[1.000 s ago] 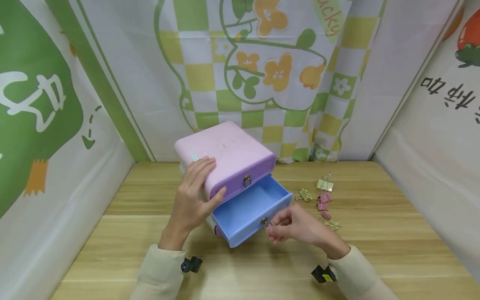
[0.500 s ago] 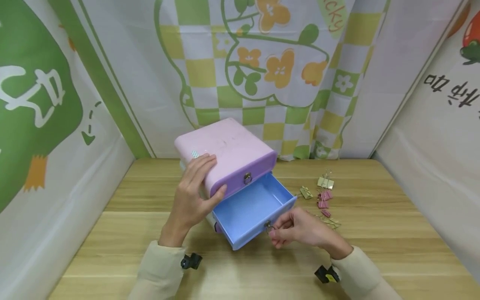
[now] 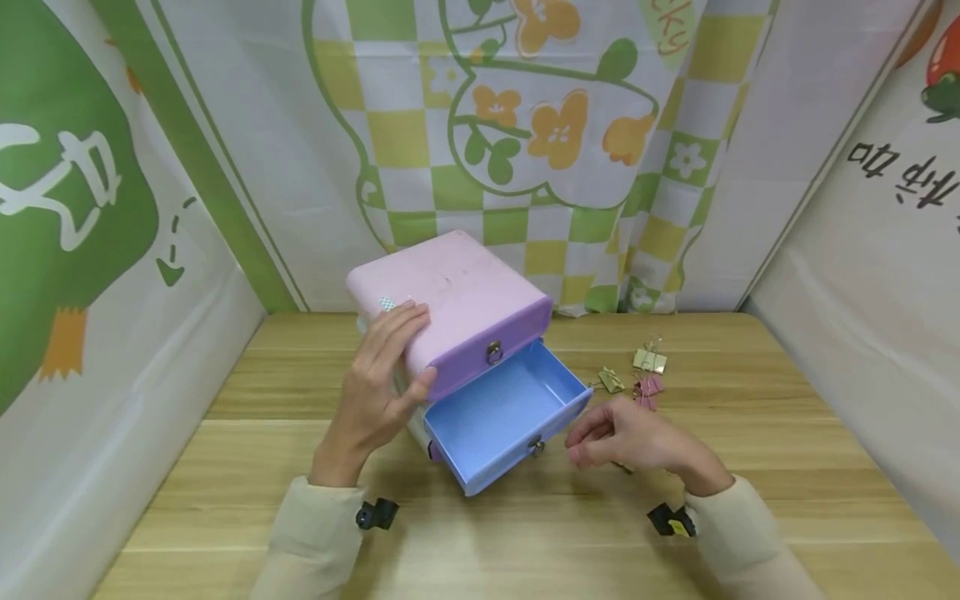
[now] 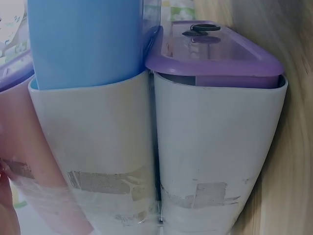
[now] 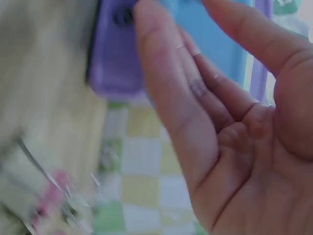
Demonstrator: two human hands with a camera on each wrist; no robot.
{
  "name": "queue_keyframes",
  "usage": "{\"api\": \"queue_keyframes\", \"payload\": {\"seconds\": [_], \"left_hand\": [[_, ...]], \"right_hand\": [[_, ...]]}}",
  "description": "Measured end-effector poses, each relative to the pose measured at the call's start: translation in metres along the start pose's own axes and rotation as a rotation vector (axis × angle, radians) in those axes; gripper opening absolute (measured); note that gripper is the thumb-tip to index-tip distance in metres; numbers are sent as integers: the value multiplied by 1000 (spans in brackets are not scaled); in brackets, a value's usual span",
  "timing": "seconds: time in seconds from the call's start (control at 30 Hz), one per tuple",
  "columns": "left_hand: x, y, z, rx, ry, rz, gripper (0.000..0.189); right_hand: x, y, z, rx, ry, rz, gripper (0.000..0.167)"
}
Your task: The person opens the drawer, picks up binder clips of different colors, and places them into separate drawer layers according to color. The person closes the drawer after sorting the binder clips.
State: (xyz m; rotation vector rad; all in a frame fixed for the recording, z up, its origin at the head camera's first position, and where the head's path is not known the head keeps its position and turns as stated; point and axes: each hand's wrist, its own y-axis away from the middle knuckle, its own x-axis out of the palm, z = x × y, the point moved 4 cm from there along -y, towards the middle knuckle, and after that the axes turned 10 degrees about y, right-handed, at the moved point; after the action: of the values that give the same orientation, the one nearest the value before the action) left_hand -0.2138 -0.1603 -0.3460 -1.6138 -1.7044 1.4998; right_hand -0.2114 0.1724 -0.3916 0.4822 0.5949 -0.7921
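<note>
"Pink is the top box [image 3: 450, 279]. What's at its left side?"

"The left hand [image 3: 371, 379]. Its fingers lie stretched over the top, and its thumb rests by the front corner. It isn't clenched."

"And going right?"

"The blue drawer [image 3: 498, 404], under the pink. It sticks out, with a metal ring [image 3: 537, 448] on its front."

"Does the right hand [image 3: 637, 437] have the ring?"

"No. It's just beside the ring, not touching. Its fingers bend a little and grip nothing."

"Farther right?"

"A small gold clip [image 3: 611, 381], then a pink clip [image 3: 648, 390] and a big gold clip [image 3: 650, 361], on the wooden table [image 3: 795, 400]."

"Which step is this?"

"Opening the drawer, I think, and the pulling looks done. The next move calls for a steady left hand and a right hand clear of the drawer front."

"What does the left wrist view add?"

"White cases [image 4: 98, 137] with torn tape [image 4: 210, 194], and a purple drawer [image 4: 220, 61] beside the blue one. From the head, only a scrap of that purple shows."

"And the right wrist view?"

"It's blurry, but it shows the bare palm. The head view hides that."
</note>
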Motion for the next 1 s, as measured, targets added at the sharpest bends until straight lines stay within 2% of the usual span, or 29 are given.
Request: {"api": "queue_keyframes", "payload": {"seconds": [0.2,0.3,0.4,0.57,0.73,0.87,1.0], "left_hand": [[-8,0,8,4,25,-55,56],[-11,0,11,-6,8,-76,54],[-12,-1,12,-12,-1,-78,53],[-14,-1,13,-22,7,-88,51],[-13,-1,12,-48,21,-82,51],[-12,-1,10,-77,33,-70,51],[-11,-2,7,-87,36,-62,51]], "right_hand": [[-41,8,-1,92,192,-145,23],[-58,3,-3,162,312,-203,24],[-69,-7,-6,206,414,-222,24],[-76,-33,-15,284,523,-200,25],[-77,-57,-28,320,569,-209,42],[-78,-71,-38,345,596,-226,55],[-78,-78,-47,389,642,-218,52]]}}
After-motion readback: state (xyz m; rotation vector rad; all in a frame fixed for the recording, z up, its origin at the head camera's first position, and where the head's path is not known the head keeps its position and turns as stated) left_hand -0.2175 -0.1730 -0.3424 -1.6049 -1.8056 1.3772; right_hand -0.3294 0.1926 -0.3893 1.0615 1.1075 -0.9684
